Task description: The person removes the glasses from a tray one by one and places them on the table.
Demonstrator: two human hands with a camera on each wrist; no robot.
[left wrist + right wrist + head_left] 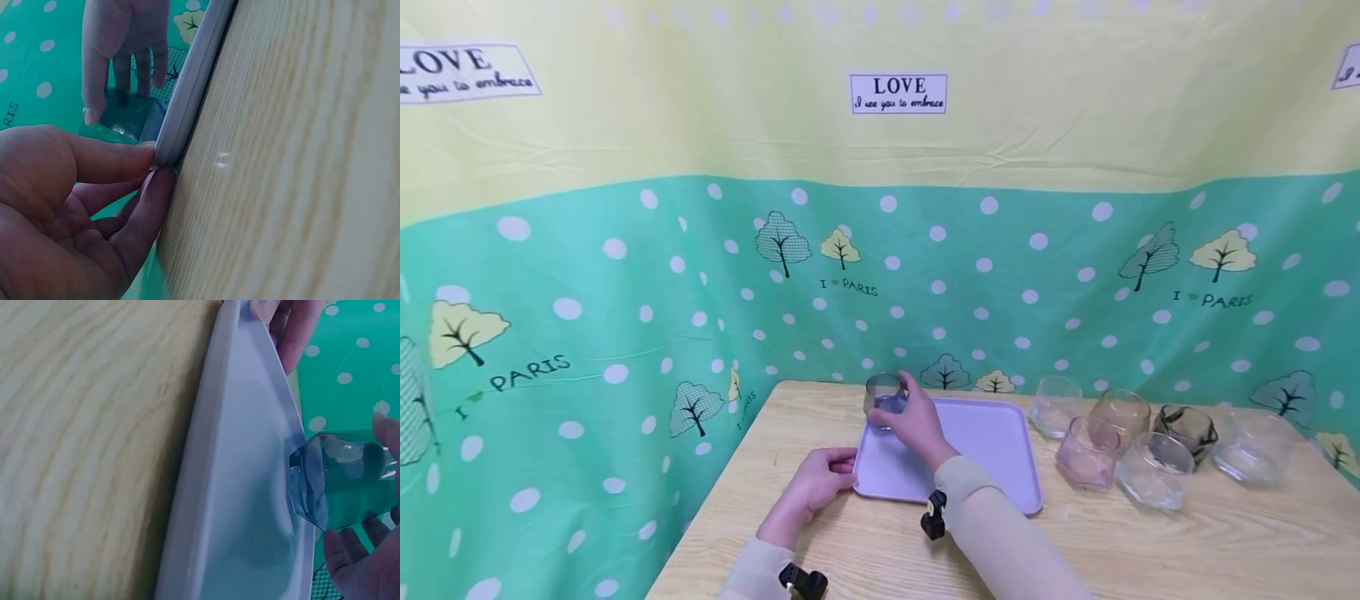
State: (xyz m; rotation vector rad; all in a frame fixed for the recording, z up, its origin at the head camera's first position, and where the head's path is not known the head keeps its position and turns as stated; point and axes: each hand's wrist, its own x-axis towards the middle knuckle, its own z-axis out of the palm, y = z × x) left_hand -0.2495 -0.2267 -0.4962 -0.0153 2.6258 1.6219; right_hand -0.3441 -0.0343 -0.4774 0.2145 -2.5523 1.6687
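Note:
A lilac rectangular tray (985, 442) lies on the wooden table. My left hand (816, 479) pinches its left rim, thumb above and fingers at the side, as the left wrist view shows up close. Over the tray's far left corner, my right hand (917, 421) holds a bluish-grey clear glass tumbler (878, 392) between thumb and fingers. In the right wrist view the faceted base of this tumbler (344, 478) is right at the tray surface, and a shadow falls beside it.
Right of the tray stand several other glasses: clear ones, a pink faceted glass (1086, 454), an amber one (1122, 412) and a dark-patterned one (1185, 429). A green and yellow printed curtain (962, 250) hangs behind and left of the table (820, 533).

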